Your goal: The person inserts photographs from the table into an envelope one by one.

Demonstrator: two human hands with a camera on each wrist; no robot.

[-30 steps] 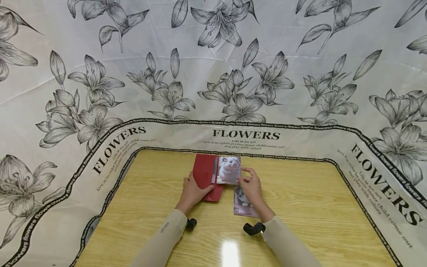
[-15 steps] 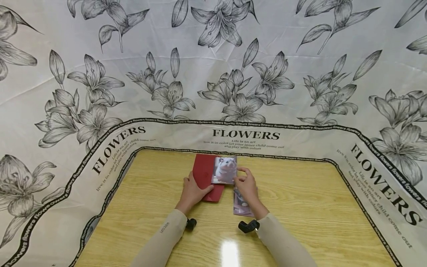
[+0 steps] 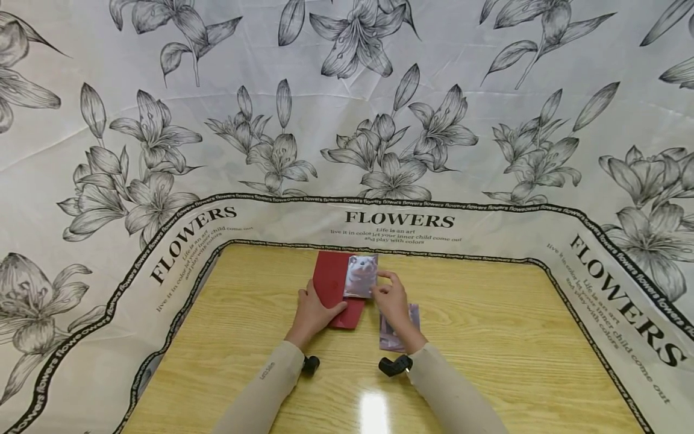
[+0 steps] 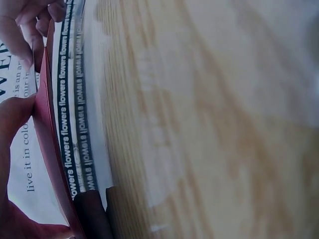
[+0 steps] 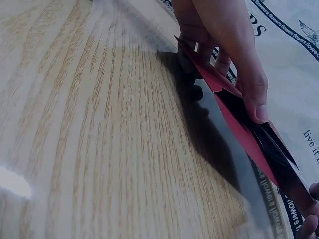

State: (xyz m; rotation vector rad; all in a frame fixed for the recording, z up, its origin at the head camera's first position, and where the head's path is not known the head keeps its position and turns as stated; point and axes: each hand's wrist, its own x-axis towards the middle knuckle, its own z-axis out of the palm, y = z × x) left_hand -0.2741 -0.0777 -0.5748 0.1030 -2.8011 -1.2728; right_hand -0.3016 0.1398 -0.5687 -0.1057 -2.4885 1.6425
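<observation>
Hamster photo [image 3: 360,277], pinched at its 3 o'clock edge by the right hand [image 3: 393,303], had slid toward 9 o'clock, so judged partly inside the red envelope [image 3: 329,276] gripped by the left hand [image 3: 314,312].

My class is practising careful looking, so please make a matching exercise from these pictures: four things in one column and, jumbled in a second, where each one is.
Things
1. Red paper envelope
2. Rectangular picture card showing a pale hamster
3. Rectangular purplish-grey picture card
4. White cloth printed with grey flowers

Places
A. Pinched in the right hand
B. Rising beyond the far edge of the yellowish wooden table
C. Held by the left hand
D. Lying on the table, partly blocked from view

Right pairs: 1-C, 2-A, 3-D, 4-B
</observation>
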